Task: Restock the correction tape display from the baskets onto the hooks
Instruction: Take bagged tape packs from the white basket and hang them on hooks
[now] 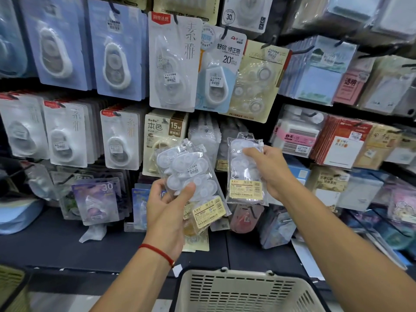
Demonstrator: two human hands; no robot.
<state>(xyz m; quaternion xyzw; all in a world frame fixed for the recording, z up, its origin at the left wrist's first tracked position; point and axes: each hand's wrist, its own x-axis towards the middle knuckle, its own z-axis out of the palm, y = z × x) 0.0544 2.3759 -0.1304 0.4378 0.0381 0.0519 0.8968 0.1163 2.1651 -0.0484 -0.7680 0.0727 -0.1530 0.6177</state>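
My left hand (pixel 167 204) grips a small stack of clear bags of white correction tapes (pixel 188 174), thumb across the front, yellow labels at the bottom. My right hand (pixel 269 170) holds one more clear bag of correction tapes (pixel 244 176) upright, just in front of a row of similar clear bags on a hook (pixel 208 134). A beige slotted basket (pixel 243 291) stands below my arms; its inside is not visible.
The display wall is packed with hanging carded correction tapes (pixel 173 61), blue cards (pixel 114 52) at upper left and sticky-note packs (pixel 315 70) at right. A dark shelf ledge (pixel 56 244) runs below. Another basket's corner (pixel 11 284) shows at bottom left.
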